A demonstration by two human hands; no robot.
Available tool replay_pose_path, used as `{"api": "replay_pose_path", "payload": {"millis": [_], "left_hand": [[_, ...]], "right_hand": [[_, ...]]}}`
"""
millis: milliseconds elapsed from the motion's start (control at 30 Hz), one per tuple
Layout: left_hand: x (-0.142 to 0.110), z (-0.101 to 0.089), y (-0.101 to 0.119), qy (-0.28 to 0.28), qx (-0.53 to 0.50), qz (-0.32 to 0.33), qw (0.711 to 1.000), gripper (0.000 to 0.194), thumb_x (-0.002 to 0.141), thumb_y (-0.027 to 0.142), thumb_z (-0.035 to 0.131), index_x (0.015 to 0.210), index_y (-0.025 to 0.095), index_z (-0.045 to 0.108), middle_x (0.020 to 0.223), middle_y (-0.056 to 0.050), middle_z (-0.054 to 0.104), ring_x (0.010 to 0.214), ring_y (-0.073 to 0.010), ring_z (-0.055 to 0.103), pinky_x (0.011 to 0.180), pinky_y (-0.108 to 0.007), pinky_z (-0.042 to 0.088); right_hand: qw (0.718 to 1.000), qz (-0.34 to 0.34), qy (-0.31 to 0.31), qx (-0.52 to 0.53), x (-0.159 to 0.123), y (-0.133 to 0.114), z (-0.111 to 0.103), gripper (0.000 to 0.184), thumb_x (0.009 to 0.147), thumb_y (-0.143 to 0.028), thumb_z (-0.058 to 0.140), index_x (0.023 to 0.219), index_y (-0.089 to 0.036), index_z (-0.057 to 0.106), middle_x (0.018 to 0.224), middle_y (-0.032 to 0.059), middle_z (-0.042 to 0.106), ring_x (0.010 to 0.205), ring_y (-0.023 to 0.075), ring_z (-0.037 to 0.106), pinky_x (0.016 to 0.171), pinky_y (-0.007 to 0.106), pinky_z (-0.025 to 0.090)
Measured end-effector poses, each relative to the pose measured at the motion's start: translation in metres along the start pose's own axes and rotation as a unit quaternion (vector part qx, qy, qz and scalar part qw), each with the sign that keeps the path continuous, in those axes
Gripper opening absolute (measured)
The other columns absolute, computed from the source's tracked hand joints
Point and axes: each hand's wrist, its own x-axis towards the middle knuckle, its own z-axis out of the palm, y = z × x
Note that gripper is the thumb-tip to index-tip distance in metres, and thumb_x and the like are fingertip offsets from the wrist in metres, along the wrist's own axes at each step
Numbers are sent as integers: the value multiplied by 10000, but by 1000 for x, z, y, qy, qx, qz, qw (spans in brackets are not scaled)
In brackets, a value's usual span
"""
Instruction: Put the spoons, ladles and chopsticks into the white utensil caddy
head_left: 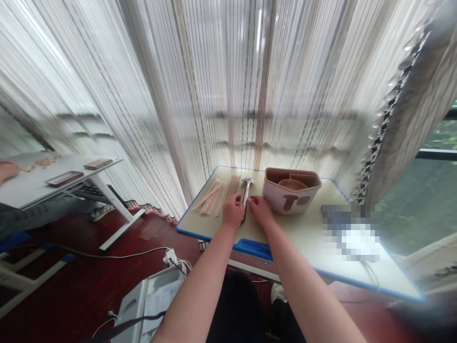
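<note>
Both my hands are over the middle of a cream table [296, 238] with a blue edge, on either side of a narrow bundle of shiny metal cutlery [246, 188], which looks like spoons or forks. My left hand [233, 210] is closed, its fingers curled beside the cutlery handles and over the near ends of some wooden chopsticks [234, 185]. From the right, my right hand [261, 209] bends its fingers toward the same handles. What either hand grips is hidden. Further left lie several pale, thin sticks [213, 196], loosely crossed.
A brown-and-white divided holder [293, 193] with a round cup inside stands right of my hands. Blurred-out items [352, 233] sit at the table's right. Left, a person's hand [7, 170] is at another table [32, 178]. A box [153, 290] with cables is on the floor.
</note>
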Motion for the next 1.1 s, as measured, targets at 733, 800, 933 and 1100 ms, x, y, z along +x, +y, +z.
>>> {"api": "replay_pose_path", "payload": {"millis": [733, 800, 933, 1100], "left_hand": [[-6, -2, 0, -79, 169, 26, 982, 209, 740, 191, 521, 903, 180, 652, 842, -88, 646, 808, -190, 592, 751, -296, 446], [-6, -2, 0, -82, 174, 27, 981, 209, 738, 195, 530, 905, 180, 654, 853, -89, 649, 811, -191, 593, 755, -298, 446], [-6, -1, 1, -91, 176, 25, 980, 229, 711, 229, 587, 926, 180, 649, 887, -84, 652, 823, -189, 592, 766, -297, 443], [-9, -2, 7, -90, 204, 12, 975, 207, 730, 232, 574, 913, 170, 650, 870, -75, 651, 826, -173, 590, 775, -289, 438]], "right_hand": [[999, 5, -50, 10, 19, 9, 4, 272, 788, -313, 460, 877, -166, 670, 613, 27, 648, 530, 120, 579, 542, 222, 427], [999, 8, -46, 17, 19, 9, 4, 280, 776, -330, 488, 909, -158, 665, 623, 32, 649, 537, 126, 582, 546, 227, 430], [999, 33, -38, 15, 20, 7, 4, 310, 734, -321, 556, 967, -141, 650, 666, 45, 663, 536, 133, 585, 544, 238, 435], [998, 45, -54, -5, 21, 5, 1, 293, 729, -290, 569, 973, -157, 660, 704, 49, 679, 597, 144, 610, 583, 236, 451]]}}
